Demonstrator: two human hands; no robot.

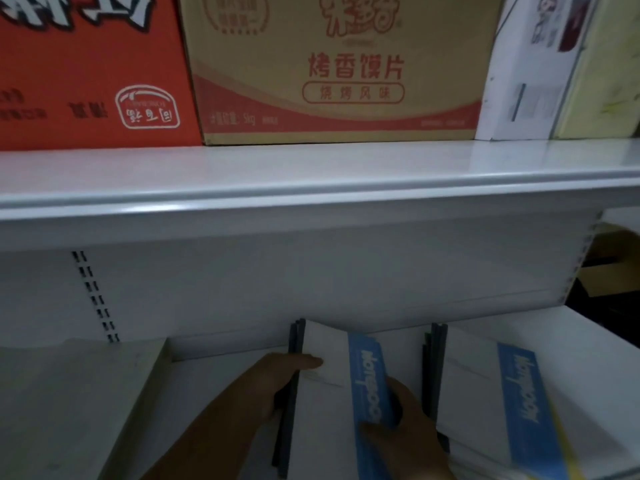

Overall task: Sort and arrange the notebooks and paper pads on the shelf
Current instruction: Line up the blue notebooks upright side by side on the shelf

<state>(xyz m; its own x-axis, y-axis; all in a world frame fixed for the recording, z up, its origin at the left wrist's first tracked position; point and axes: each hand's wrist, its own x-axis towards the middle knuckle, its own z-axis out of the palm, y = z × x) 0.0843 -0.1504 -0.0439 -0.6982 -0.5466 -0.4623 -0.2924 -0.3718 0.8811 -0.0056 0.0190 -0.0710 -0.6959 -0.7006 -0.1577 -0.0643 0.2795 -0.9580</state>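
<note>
A stack of white notebooks with a blue band and dark spines (329, 393) lies on the lower white shelf (214, 410). My left hand (277, 379) grips its left spine edge, thumb on the top cover. My right hand (398, 424) holds its right side, thumb lying across the blue band. To the right, close beside it, lies a second stack of the same notebooks (485, 393), with yellow covers showing at its lower right edge.
The upper shelf (311, 174) juts out above the notebooks and carries an orange carton (86, 71), a tan carton with red print (339, 71) and white boxes (526, 64). A slotted upright (95, 296) runs down the back panel. Cardboard boxes (609, 268) sit beyond the shelf's right end.
</note>
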